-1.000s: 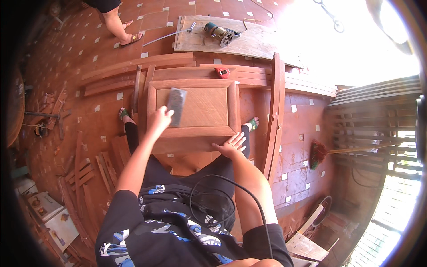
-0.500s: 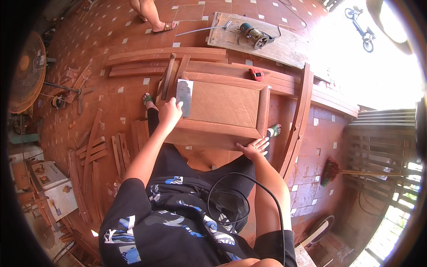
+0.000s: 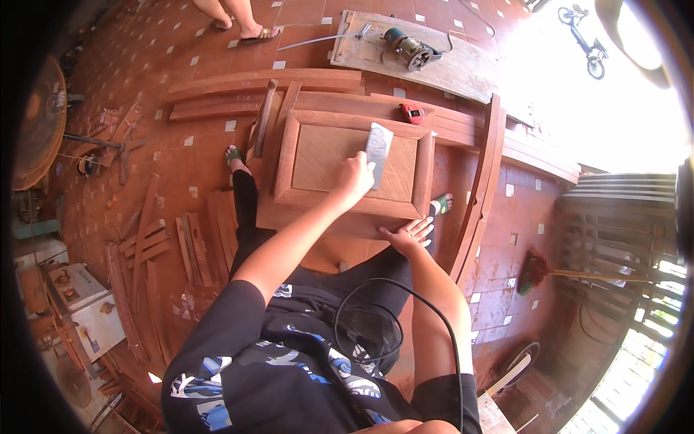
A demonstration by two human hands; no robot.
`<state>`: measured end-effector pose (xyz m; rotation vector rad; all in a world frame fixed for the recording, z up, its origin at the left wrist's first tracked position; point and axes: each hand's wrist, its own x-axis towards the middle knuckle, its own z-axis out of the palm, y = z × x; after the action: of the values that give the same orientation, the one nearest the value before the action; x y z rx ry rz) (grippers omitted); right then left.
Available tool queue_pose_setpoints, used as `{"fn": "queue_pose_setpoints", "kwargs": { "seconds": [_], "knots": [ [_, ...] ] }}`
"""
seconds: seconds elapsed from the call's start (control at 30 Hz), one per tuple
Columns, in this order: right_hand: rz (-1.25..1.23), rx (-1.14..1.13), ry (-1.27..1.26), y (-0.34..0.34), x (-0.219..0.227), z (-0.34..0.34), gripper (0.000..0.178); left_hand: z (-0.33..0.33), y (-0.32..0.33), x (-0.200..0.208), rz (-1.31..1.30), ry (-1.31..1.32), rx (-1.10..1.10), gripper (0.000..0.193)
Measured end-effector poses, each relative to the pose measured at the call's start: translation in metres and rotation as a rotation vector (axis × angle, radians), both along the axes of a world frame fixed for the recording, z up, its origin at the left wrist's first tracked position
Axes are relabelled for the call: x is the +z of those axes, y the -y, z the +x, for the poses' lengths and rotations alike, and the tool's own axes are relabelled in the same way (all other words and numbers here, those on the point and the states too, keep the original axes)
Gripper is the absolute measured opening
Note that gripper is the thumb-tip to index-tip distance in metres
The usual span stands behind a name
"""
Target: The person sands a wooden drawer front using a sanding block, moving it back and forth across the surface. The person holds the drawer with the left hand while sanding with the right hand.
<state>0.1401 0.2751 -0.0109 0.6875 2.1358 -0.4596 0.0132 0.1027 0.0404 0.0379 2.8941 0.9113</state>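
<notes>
While the left hand (image 3: 354, 177) grasps a flat grey rectangular slab (image 3: 379, 148), the right hand (image 3: 410, 235) lies open

Watching from afar, I see the slab slanting over the right part of a tan rectangular wooden panel (image 3: 322, 155). Around it runs a reddish-brown wooden frame (image 3: 288, 155); against its near right corner the right hand rests, fingers spread, gripping nothing. Just beyond sits a red tape measure (image 3: 412, 113); farther off, a teal-and-metal power tool (image 3: 408, 49) lies on a pale wooden board (image 3: 463, 79).

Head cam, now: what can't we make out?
Head view, all:
- Underside of the gray flat tool: faces down toward the wooden panel.
- Grip of the left hand: partly hidden by its own back.
- Other person: upper body cut off by top edge.
- Fan: outer side lost in dark rim.
</notes>
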Motion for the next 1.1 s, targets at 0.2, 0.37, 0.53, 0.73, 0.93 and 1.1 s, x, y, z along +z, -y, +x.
{"fn": "queue_pose_setpoints", "kwargs": {
  "seconds": [0.2,0.37,0.53,0.73,0.93,1.1],
  "knots": [
    [0.003,0.006,0.016,0.0,-0.003,0.0,0.14,0.001,-0.044,-0.002,0.059,0.063,-0.06,0.028],
    [-0.007,-0.015,0.002,0.0,0.001,0.0,0.14,-0.002,-0.022,-0.001,0.046,0.08,-0.09,0.027],
    [0.013,-0.011,-0.004,0.002,0.001,0.0,0.141,0.002,0.038,-0.013,0.034,0.014,0.008,0.028],
    [0.007,-0.021,0.003,0.002,0.003,-0.001,0.141,0.015,0.135,0.0,0.063,0.23,0.196,0.033],
    [0.01,-0.021,0.009,0.003,0.006,-0.002,0.14,0.027,0.173,0.024,0.032,0.272,0.286,0.034],
    [0.011,-0.008,0.021,0.003,0.006,-0.003,0.139,0.026,0.167,0.022,-0.003,0.269,0.263,0.035]
  ]
}}
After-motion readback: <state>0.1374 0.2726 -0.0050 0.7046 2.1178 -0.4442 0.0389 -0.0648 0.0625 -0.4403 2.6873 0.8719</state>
